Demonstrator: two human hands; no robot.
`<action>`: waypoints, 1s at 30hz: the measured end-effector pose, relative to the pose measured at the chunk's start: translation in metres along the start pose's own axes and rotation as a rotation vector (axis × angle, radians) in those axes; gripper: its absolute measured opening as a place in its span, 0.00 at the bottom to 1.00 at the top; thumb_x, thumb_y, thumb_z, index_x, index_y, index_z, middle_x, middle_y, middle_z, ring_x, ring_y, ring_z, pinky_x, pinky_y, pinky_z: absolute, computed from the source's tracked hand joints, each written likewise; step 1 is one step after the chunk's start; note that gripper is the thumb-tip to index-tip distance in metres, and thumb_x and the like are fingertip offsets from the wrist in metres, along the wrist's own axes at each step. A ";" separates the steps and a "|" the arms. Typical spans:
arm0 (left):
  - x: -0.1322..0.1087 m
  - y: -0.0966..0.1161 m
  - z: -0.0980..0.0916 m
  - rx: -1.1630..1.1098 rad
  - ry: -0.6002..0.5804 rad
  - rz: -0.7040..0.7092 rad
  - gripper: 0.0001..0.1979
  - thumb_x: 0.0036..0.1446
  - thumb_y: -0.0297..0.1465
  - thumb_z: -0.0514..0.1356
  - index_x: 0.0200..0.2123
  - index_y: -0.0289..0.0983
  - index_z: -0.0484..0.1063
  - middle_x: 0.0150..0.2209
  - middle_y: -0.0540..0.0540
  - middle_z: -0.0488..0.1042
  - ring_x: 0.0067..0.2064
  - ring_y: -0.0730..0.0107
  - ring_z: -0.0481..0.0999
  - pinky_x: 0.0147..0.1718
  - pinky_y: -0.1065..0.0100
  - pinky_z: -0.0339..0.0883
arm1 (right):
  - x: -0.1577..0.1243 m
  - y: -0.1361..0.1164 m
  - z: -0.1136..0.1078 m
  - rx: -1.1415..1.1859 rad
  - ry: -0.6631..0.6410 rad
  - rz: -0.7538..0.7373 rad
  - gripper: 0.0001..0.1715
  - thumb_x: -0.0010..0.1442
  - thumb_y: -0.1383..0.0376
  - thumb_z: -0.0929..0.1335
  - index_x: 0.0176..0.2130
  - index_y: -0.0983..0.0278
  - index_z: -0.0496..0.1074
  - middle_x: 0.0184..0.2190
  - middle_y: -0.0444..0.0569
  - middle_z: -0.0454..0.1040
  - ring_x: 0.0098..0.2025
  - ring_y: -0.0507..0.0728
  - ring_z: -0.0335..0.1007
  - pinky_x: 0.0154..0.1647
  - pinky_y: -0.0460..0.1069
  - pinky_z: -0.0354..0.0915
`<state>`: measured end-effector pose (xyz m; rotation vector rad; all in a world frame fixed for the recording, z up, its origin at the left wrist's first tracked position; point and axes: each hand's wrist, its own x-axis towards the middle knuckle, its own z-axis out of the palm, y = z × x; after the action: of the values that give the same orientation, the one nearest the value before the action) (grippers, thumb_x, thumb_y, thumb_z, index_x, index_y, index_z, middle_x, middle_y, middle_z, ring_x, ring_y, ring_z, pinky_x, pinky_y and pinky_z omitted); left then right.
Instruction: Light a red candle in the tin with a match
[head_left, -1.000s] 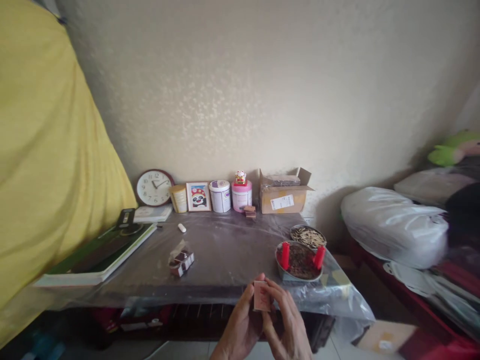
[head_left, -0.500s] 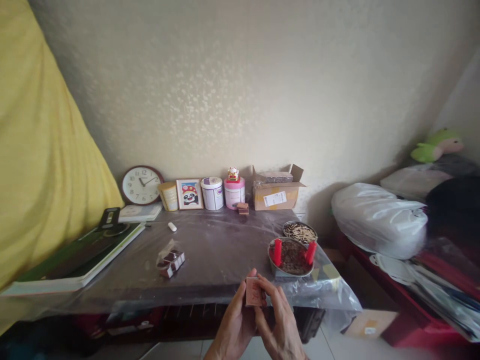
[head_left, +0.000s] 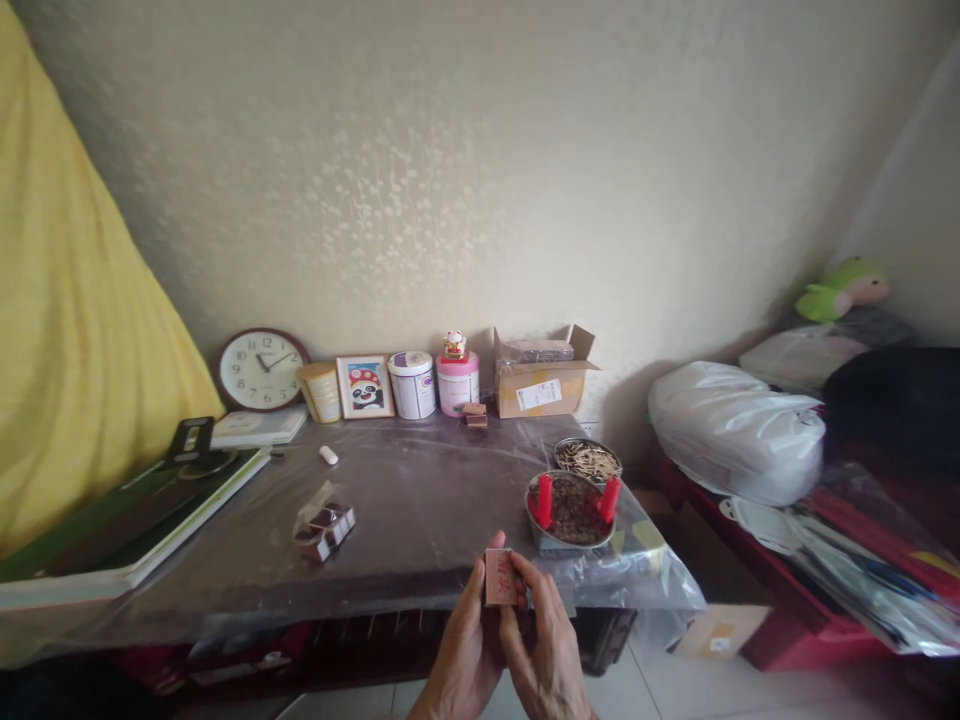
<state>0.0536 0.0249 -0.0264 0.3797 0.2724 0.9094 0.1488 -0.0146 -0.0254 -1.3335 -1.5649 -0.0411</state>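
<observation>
Held between both hands at the table's front edge is a small matchbox (head_left: 499,578) with red lettering on its face. My left hand (head_left: 463,640) grips it along the left side, thumb up the edge. My right hand (head_left: 546,632) has its fingers closed on the right side and lower corner. Just beyond, to the right, stands a round tin of dark, earthy material (head_left: 574,507) with two red candles (head_left: 544,500) upright in it. Behind that tin, a dish (head_left: 587,460) is full of matchsticks.
A partly wrapped pack of matchboxes (head_left: 327,530) lies left of centre. Along the wall stand a clock (head_left: 262,370), a panda picture (head_left: 365,388), canisters (head_left: 412,388) and an open cardboard box (head_left: 541,388). Plastic film covers the table (head_left: 427,490). A white bag (head_left: 739,430) sits at right.
The whole scene has shifted slightly left as the head view turned right. Both hands keep hold of the matchbox, whose face is now turned a little more squarely to the camera.
</observation>
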 end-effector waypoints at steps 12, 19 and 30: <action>0.001 0.000 -0.002 0.018 0.079 0.024 0.28 0.60 0.43 0.53 0.61 0.40 0.54 0.31 0.47 0.70 0.31 0.73 0.68 0.37 0.68 0.60 | 0.000 0.008 0.000 0.102 -0.085 0.068 0.24 0.57 0.71 0.62 0.54 0.61 0.60 0.45 0.49 0.69 0.46 0.54 0.68 0.46 0.47 0.67; 0.001 -0.003 -0.001 0.025 0.086 0.030 0.29 0.61 0.44 0.51 0.62 0.42 0.52 0.30 0.47 0.70 0.30 0.73 0.68 0.39 0.67 0.61 | -0.008 0.009 0.016 0.104 -0.014 0.112 0.24 0.58 0.70 0.61 0.55 0.60 0.59 0.39 0.48 0.68 0.38 0.53 0.67 0.38 0.46 0.68; 0.002 0.006 -0.001 -0.019 0.125 -0.027 0.22 0.60 0.45 0.52 0.53 0.39 0.63 0.25 0.49 0.68 0.26 0.74 0.66 0.29 0.71 0.57 | 0.003 0.013 0.004 0.136 -0.189 0.038 0.23 0.58 0.70 0.64 0.53 0.59 0.60 0.46 0.48 0.68 0.47 0.56 0.66 0.48 0.49 0.64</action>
<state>0.0508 0.0301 -0.0248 0.3016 0.3823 0.9103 0.1562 -0.0051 -0.0323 -1.2884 -1.6682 0.2175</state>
